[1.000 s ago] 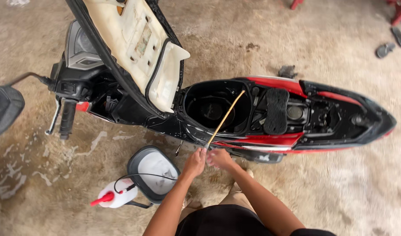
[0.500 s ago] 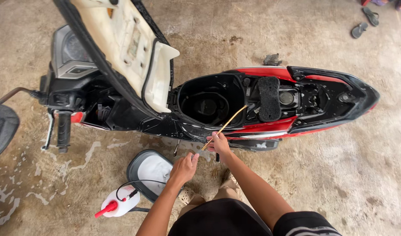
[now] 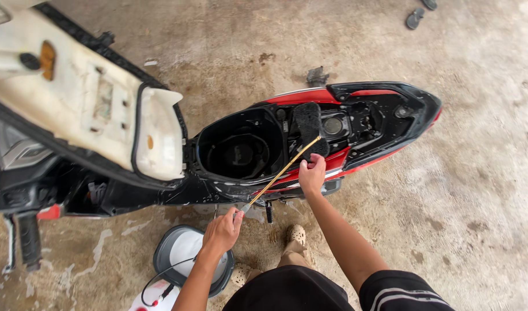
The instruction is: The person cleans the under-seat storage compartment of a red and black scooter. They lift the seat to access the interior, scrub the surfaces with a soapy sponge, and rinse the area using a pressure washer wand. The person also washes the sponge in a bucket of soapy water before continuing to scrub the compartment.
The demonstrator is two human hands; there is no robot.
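While the thin yellow rod (image 3: pixel 282 170) runs slantwise from the lower left up to the dark pad (image 3: pixel 307 129) lying over the frame behind the storage tub (image 3: pixel 241 151), both hands work it. The left hand (image 3: pixel 222 231) is closed round the rod's lower end, low and close to the knees. The right hand (image 3: pixel 313 173) sits higher, its fingers curled against the red side panel (image 3: pixel 339 161) just beside the rod; whether it pinches the rod or only steadies on the panel I cannot tell from this view.

To do this step well, I judge that the low hand should steer and the high hand should act as a guide, so that the rod's tip stays on the pad and does not slip into the tub or scrape the filler cap (image 3: pixel 333 125) just behind it. Short, controlled strokes would suit a rod this thin, which looks likely to bend if pushed hard along its length.

Around the work, the scooter (image 3: pixel 385 109) stands with its seat (image 3: pixel 85 103) tipped up to the left, pale underside showing. A grey panel (image 3: pixel 186 256) and a white spray bottle (image 3: pixel 151 299) with a red part lie on the wet concrete floor (image 3: pixel 465 219) by the feet, near enough to be kicked, so footing deserves care.
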